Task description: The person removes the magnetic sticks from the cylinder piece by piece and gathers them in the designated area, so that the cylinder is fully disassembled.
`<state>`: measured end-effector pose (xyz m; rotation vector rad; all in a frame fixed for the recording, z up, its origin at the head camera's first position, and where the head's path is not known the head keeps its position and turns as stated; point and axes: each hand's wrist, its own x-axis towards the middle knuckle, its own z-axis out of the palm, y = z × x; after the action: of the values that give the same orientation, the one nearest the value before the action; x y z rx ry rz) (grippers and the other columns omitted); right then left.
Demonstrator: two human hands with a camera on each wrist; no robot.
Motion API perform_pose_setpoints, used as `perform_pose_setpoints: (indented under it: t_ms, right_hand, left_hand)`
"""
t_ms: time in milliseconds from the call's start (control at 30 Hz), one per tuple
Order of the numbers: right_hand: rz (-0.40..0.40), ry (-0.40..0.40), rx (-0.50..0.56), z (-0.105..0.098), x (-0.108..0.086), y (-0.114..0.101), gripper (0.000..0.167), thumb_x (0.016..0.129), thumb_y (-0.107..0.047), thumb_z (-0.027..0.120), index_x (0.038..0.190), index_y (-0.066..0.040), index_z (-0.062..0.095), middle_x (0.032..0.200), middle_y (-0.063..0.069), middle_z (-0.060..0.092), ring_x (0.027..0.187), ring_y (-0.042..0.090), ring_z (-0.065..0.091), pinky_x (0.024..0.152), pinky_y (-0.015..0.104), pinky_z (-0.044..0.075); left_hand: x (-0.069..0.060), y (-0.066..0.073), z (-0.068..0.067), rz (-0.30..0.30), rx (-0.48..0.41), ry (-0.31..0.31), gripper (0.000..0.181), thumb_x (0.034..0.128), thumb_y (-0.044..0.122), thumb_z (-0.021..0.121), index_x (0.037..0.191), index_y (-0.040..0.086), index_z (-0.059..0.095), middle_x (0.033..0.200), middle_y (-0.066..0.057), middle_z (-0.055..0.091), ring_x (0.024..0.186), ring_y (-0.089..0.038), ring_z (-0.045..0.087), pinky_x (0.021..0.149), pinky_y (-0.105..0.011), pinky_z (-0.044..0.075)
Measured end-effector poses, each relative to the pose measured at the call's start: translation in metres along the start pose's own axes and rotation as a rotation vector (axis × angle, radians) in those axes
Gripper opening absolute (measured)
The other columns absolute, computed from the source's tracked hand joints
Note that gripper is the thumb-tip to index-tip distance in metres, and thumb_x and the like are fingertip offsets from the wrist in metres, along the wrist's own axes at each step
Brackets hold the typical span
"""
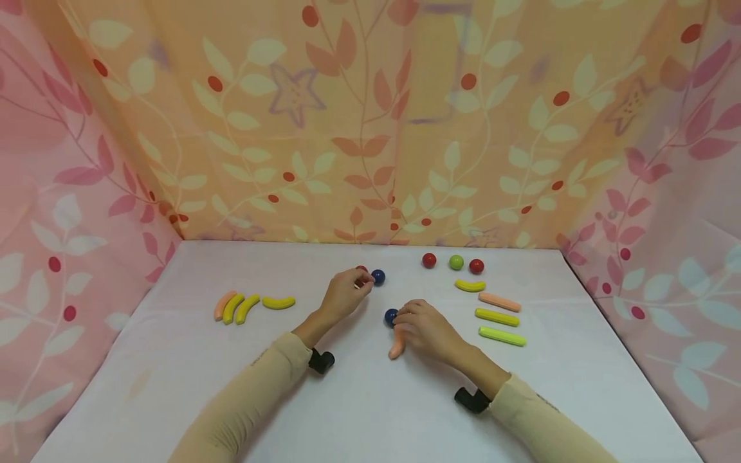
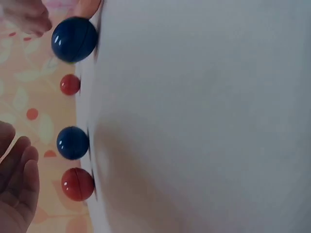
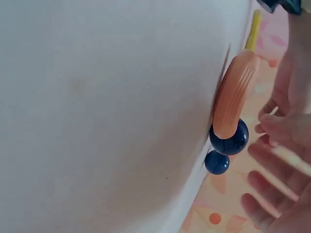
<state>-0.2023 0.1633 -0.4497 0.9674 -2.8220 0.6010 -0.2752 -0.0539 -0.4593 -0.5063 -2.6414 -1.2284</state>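
Note:
My left hand hovers beside a blue ball and a red ball. In the left wrist view its loosely bent fingers stand apart from both balls and hold nothing. My right hand is over a second blue ball and an orange curved, sausage-like piece. The right wrist view shows this orange piece lying in front of that ball, with the right fingers spread and apart from both. Part of the orange piece is hidden under the hand in the head view.
At left lie an orange curved piece and several yellow curved pieces. On the right are a yellow curve and straight orange, yellow and green sticks. Red and green balls sit behind.

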Motion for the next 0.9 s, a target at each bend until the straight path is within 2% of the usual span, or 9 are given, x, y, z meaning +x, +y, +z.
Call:
perform_pose_setpoints:
  t_ms: [67,233,400,533,667,767,900]
  right_hand:
    - [0.12,0.014,0.112,0.0,-0.002,0.0,0.028,0.084,-0.008,0.074,0.111,-0.009,0.072,0.114,0.005,0.069,0.114,0.024,0.06,0.097,0.043,0.051]
    - [0.379,0.01,0.406,-0.001,-0.003,-0.001,0.039,0.086,-0.013,0.072,0.123,-0.003,0.065,0.116,0.011,0.069,0.104,0.026,0.065,0.084,0.04,0.057]
    - [0.529,-0.028,0.521,0.002,-0.001,0.001,0.041,0.087,-0.019,0.073,0.123,-0.004,0.065,0.108,0.009,0.071,0.098,0.022,0.068,0.079,0.035,0.058]
    - [0.558,-0.063,0.566,0.004,-0.001,0.003,0.039,0.087,-0.019,0.073,0.121,-0.002,0.066,0.102,0.007,0.072,0.092,0.019,0.067,0.074,0.031,0.058]
    - [0.549,-0.087,0.584,0.005,-0.001,0.003,0.039,0.087,-0.017,0.072,0.12,0.002,0.065,0.097,0.008,0.071,0.086,0.016,0.065,0.069,0.028,0.056]
    - [0.543,-0.087,0.583,0.005,-0.001,0.003,0.039,0.086,-0.015,0.073,0.12,0.004,0.065,0.095,0.008,0.071,0.081,0.014,0.063,0.067,0.027,0.056]
    - [0.54,-0.072,0.549,0.006,-0.001,0.002,0.038,0.084,-0.013,0.074,0.116,0.005,0.066,0.09,0.007,0.071,0.076,0.012,0.062,0.064,0.024,0.053]
  left_hand:
    - [-0.003,0.001,0.003,-0.004,0.016,-0.069,0.01,0.0895,0.013,0.068,0.096,0.007,0.073,0.09,-0.003,0.072,0.083,-0.018,0.065,0.071,-0.029,0.051]
    - [-0.008,0.004,0.01,-0.061,0.011,-0.274,0.019,0.0897,0.016,0.068,0.108,0.011,0.071,0.105,-0.001,0.072,0.093,-0.016,0.065,0.079,-0.03,0.054]
    - [-0.008,0.01,0.013,-0.074,-0.023,-0.428,0.03,0.0893,0.017,0.068,0.118,0.008,0.068,0.114,-0.005,0.07,0.1,-0.019,0.064,0.086,-0.034,0.054]
    - [-0.006,0.016,0.015,-0.049,-0.003,-0.509,0.034,0.0887,0.017,0.07,0.122,0.008,0.067,0.114,-0.005,0.07,0.102,-0.019,0.064,0.087,-0.034,0.053]
    - [-0.005,0.019,0.017,-0.037,0.017,-0.562,0.035,0.0883,0.015,0.072,0.122,0.009,0.066,0.111,-0.005,0.07,0.101,-0.017,0.064,0.088,-0.033,0.053]
    - [-0.006,0.019,0.02,-0.038,0.031,-0.569,0.033,0.0874,0.014,0.072,0.12,0.009,0.067,0.108,-0.005,0.07,0.098,-0.015,0.064,0.086,-0.031,0.052]
    - [-0.01,0.02,0.021,-0.065,0.043,-0.528,0.029,0.0858,0.015,0.074,0.114,0.009,0.069,0.104,-0.005,0.07,0.093,-0.015,0.064,0.085,-0.031,0.053]
